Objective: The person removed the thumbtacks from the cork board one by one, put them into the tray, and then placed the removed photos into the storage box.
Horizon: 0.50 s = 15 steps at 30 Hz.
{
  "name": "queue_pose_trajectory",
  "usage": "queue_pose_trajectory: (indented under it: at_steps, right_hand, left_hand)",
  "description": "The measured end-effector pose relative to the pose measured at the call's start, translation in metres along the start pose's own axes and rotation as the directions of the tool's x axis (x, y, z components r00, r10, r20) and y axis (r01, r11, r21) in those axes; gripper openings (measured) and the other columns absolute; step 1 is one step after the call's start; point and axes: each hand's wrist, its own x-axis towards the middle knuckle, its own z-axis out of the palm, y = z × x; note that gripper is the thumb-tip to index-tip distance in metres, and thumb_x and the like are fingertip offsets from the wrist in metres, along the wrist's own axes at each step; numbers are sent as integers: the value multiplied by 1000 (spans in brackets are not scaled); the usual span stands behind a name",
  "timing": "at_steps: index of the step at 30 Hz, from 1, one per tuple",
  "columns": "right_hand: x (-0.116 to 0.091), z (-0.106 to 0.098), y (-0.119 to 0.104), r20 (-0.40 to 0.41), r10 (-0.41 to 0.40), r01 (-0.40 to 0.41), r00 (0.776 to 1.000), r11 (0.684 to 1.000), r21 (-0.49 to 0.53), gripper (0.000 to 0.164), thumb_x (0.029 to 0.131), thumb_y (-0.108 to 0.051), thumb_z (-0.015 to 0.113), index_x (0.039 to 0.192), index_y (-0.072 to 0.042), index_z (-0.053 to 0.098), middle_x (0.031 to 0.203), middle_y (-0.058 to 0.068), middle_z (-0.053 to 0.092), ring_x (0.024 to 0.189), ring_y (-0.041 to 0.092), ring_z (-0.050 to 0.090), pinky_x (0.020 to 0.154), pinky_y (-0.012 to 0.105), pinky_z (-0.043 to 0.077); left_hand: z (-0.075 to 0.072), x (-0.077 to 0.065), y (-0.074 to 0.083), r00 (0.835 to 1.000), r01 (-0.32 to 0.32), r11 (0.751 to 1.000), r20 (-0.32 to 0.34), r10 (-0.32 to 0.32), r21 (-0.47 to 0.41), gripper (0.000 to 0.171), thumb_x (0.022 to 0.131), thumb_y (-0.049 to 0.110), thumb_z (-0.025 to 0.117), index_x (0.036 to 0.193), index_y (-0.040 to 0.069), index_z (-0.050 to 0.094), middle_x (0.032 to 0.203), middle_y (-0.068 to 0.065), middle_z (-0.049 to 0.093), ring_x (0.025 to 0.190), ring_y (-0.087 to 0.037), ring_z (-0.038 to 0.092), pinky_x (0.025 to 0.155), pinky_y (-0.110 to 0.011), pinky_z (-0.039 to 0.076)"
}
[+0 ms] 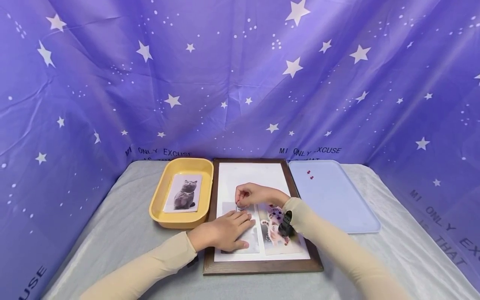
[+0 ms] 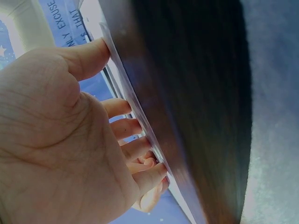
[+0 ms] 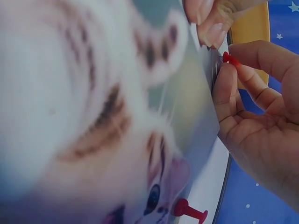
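I see the person's left hand point(image 1: 228, 231) laid across the lower left part of the framed board point(image 1: 262, 267), its fingers stretched out and pressing on a greyish photo point(image 1: 251, 246). Through the left wrist camera I get the same straight fingers and thumb against the board's face, gripping nothing. The right hand point(image 1: 260, 195) is bent over near the middle of the board, just beyond the left fingertips. On the right wrist feed I make out a red pushpin point(image 3: 230, 59) pinched between its thumb and forefinger. The pushpin is by the greyish photo's upper edge, metal point toward the board; I cannot tell whether it has gone in.

On the lower right part of the board lies a striped-cat photo point(image 1: 275, 241), partly hidden from my head view by the right wrist. A second pushpin point(image 3: 189, 211), also red, stands out from it.

Just left of the board I have a yellow basket point(image 1: 174, 220) with a grey-cat photo point(image 1: 184, 196) lying in it. Just right of the board is a pale blue tray point(image 1: 333, 208), holding small red pieces point(image 1: 309, 172). A star-printed curtain point(image 1: 225, 79) hangs behind the board.
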Motion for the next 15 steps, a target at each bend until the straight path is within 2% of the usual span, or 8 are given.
queue_pose_trajectory:
  at_steps: [15]
  right_hand:
    - [0,-2,2,21,-30,30,999,1000,6,10,92,2,61,100,8,61,83,6,65,73,10,57,69,20,50]
  left_hand:
    - [1,1,0,1000,-2,1000,-11,2,20,68,104,54,46,159,16,35,165,-5,36,155,-23,29,127,-42,29]
